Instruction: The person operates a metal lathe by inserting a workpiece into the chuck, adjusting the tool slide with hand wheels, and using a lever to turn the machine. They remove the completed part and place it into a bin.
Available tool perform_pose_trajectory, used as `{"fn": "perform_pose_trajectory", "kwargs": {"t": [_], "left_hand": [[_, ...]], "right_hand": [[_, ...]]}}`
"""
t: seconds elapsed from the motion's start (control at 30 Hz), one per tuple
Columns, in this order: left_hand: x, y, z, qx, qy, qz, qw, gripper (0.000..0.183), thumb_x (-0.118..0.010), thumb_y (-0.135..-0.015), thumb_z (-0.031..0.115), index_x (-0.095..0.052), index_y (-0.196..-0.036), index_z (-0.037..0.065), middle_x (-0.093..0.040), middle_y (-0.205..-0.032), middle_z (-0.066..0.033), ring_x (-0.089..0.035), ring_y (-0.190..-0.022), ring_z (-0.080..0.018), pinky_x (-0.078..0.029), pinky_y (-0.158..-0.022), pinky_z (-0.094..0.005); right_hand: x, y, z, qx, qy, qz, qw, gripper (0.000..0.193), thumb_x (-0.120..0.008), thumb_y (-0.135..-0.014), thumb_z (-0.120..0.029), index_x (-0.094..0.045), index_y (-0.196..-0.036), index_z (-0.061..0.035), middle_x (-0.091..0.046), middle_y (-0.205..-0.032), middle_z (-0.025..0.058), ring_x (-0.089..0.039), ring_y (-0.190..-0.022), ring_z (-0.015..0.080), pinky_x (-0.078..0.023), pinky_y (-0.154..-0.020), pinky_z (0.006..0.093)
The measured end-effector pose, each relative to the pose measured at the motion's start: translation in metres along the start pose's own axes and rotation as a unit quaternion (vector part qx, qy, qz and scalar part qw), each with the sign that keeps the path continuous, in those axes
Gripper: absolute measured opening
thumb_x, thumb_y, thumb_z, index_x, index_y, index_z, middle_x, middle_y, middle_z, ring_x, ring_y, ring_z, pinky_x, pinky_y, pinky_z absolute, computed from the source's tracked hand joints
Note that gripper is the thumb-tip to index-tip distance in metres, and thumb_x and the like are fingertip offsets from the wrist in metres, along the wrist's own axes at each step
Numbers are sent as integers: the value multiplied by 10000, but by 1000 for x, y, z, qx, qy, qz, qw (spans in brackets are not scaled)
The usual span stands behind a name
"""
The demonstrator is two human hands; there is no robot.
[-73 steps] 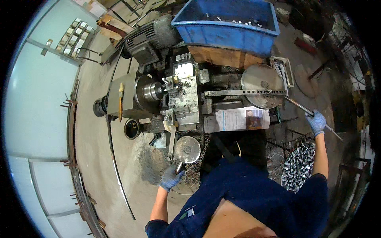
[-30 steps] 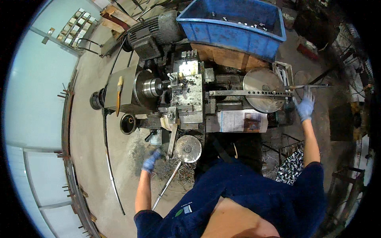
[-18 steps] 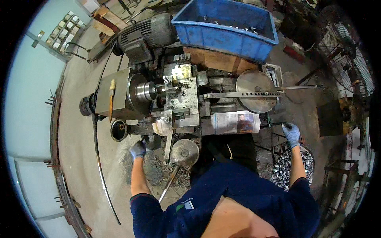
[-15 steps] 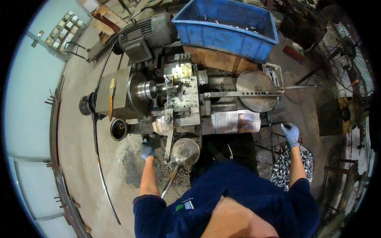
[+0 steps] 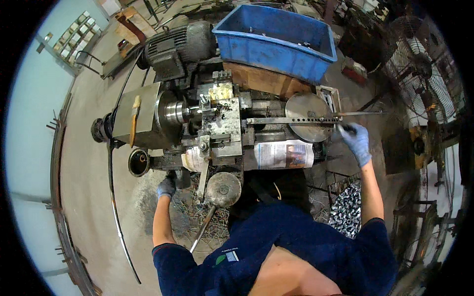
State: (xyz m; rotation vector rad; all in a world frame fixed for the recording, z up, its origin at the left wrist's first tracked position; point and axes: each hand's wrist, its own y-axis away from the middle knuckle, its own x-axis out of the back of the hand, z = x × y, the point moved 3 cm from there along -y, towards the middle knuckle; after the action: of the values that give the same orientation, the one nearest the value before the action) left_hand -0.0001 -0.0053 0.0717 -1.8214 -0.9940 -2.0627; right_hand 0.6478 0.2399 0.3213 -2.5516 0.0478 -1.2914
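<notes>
Both my hands wear blue-grey gloves with dark fingertips. My left hand point(image 5: 167, 187) is at the front left of a lathe point(image 5: 222, 123), its fingers closed against a dark part there that I cannot make out. My right hand point(image 5: 356, 140) is raised beside a round metal disc point(image 5: 308, 130), close to the end of a flat bar with a row of holes point(image 5: 281, 120). Its fingers are curled together; whatever is between them is too small to tell. A shiny round chuck point(image 5: 175, 112) faces the tool slide, which is strewn with dark chips.
Behind the lathe stands a blue plastic bin point(image 5: 276, 52) with a few small parts. A brush point(image 5: 134, 121) lies on the headstock. Newspaper point(image 5: 284, 154) covers the front right ledge. A heap of metal parts point(image 5: 345, 212) sits low on the right, and a fan point(image 5: 414, 74) stands beyond.
My right hand has risen from above the heap of metal parts to beside the disc. My left hand stays at the lathe's front left. The whole view has shifted slightly.
</notes>
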Motion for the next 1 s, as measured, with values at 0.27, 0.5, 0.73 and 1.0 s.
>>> {"fn": "perform_pose_trajectory", "kwargs": {"t": [0.27, 0.5, 0.73, 1.0], "left_hand": [[58, 31, -86, -68, 242, 79, 965, 369, -510, -867, 362, -629, -1075, 81, -627, -1057, -165, -588, -991, -337, -455, -858, -420], [205, 137, -130, 87, 118, 301, 942, 293, -542, -883, 256, -631, -1093, 71, -643, -1008, -173, -634, -908, -291, -491, -786, -365], [114, 159, -207, 242, 93, 277, 925, 434, -539, -837, 469, -622, -824, 44, -632, -764, -184, -613, -733, -357, -448, -628, -458], [111, 172, -195, 246, 64, 335, 907, 446, -591, -790, 473, -594, -744, 29, -608, -746, -208, -597, -707, -371, -430, -619, -462]], "right_hand": [[-115, -44, -283, 553, -11, -113, 825, 341, -719, -693, -362, -682, -918, -108, -609, -1105, 108, -467, -1191, 279, -330, -1029, 449], [-208, -56, -357, 512, 396, -304, 699, 495, -587, -733, -556, -677, -1003, -151, -612, -1106, 117, -466, -1181, 277, -84, -1083, 569], [-203, -68, -359, 466, 308, -304, 771, 579, -548, -758, -577, -646, -1045, -83, -652, -950, 123, -570, -1020, 288, -141, -1046, 611], [-230, -51, -382, 504, 264, -350, 744, 612, -603, -711, -574, -598, -1179, -180, -658, -1013, 125, -591, -1028, 319, -218, -1008, 633]]}}
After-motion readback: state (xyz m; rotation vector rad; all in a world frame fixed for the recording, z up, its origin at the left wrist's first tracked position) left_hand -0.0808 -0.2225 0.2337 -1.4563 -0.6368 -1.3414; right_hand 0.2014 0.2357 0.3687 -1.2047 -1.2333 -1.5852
